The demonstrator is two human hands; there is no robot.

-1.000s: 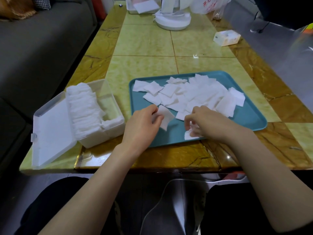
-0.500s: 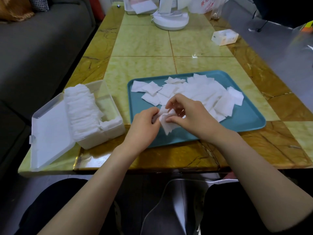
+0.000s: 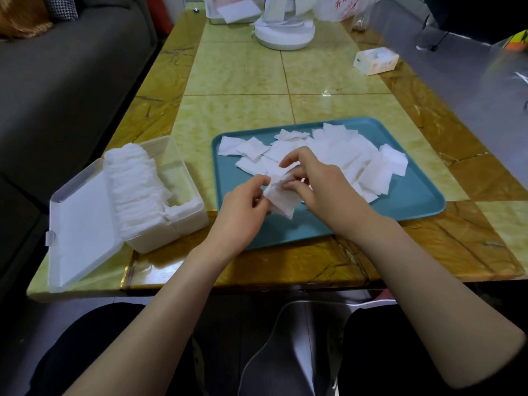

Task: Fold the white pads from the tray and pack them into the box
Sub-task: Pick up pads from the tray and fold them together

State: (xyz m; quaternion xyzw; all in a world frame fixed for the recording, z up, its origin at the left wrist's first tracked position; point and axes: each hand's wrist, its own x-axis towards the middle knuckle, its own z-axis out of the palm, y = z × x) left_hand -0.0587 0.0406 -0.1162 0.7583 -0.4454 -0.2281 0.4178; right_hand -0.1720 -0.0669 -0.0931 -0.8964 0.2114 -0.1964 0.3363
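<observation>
A teal tray [image 3: 414,201] lies on the table with several loose white pads [image 3: 357,164] spread over its far half. Above the tray's near left part, my left hand [image 3: 243,212] and my right hand [image 3: 323,190] both pinch one white pad [image 3: 281,197], which is bent between the fingers. Left of the tray stands a clear plastic box [image 3: 183,178] with its lid [image 3: 83,227] lying open; a row of folded pads [image 3: 134,181] fills its left side.
A white round appliance base [image 3: 285,35] and a shallow white tray stand at the table's far end. A small white box [image 3: 375,61] sits at the far right. A grey sofa [image 3: 57,81] runs along the left. The table's near edge is close to my knees.
My right hand left the tray's near edge and came up to my left hand; both hands now hold one pad together, lifted slightly off the tray.
</observation>
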